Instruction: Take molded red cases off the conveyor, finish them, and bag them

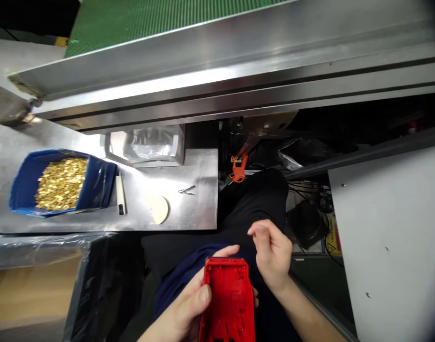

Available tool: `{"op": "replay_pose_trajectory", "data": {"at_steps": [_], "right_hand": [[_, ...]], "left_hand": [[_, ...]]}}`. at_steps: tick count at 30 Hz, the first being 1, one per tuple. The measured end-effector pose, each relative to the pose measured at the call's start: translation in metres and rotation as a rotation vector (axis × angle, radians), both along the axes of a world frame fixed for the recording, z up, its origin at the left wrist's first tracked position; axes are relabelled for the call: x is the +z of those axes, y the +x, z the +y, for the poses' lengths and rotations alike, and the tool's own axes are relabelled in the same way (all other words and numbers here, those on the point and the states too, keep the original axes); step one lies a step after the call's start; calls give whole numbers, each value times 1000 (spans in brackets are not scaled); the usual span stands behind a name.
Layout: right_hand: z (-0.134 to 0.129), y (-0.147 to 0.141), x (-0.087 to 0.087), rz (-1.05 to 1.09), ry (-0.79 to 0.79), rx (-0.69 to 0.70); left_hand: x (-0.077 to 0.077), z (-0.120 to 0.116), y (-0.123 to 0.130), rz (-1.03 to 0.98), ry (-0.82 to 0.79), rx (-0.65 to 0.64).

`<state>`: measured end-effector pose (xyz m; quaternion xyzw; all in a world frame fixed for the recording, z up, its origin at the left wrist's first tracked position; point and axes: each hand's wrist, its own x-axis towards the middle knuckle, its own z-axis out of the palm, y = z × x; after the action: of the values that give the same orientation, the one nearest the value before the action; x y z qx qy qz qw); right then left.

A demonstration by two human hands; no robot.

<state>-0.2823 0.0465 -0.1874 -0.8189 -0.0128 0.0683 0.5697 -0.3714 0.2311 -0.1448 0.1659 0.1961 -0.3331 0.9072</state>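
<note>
My left hand (190, 301) holds a red plastic housing (228, 297), an open shell with ribs and small posts inside, low in the view above my lap. Its thumb presses the shell's left edge, and some fingertips show at the right edge. To the right of the shell, and apart from it, is my right hand (274, 254). Its fingers are curled in and closed; whether something small is between them is hidden.
On the metal table at left stand a blue bin (99, 183) of small brass-coloured parts, a clear plastic box (144, 146), a white-handled tool (120, 194) and small pliers (187, 190). A metal-edged green conveyor (160, 21) crosses the top. A grey panel (391, 213) stands right.
</note>
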Motion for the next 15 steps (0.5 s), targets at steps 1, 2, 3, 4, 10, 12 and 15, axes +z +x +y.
{"op": "replay_pose_trajectory", "data": {"at_steps": [1, 2, 3, 4, 10, 12, 15], "right_hand": [[6, 8, -7, 15, -55, 16], [15, 18, -15, 21, -107, 76], [27, 29, -23, 4, -170, 176], [41, 41, -31, -35, -236, 291], [132, 96, -67, -213, -493, 700], [142, 100, -70, -212, -524, 737], [137, 93, -69, -188, -542, 747]], "left_hand": [[0, 3, -2, -20, -1, 12], [0, 6, -5, -33, 3, 22], [-1, 9, -7, -39, 8, 32], [-2, 11, -10, -35, 11, 44], [-11, 12, -21, 4, -35, 132], [-13, 11, -23, 7, -44, 162], [-15, 11, -27, 7, -56, 195]]}}
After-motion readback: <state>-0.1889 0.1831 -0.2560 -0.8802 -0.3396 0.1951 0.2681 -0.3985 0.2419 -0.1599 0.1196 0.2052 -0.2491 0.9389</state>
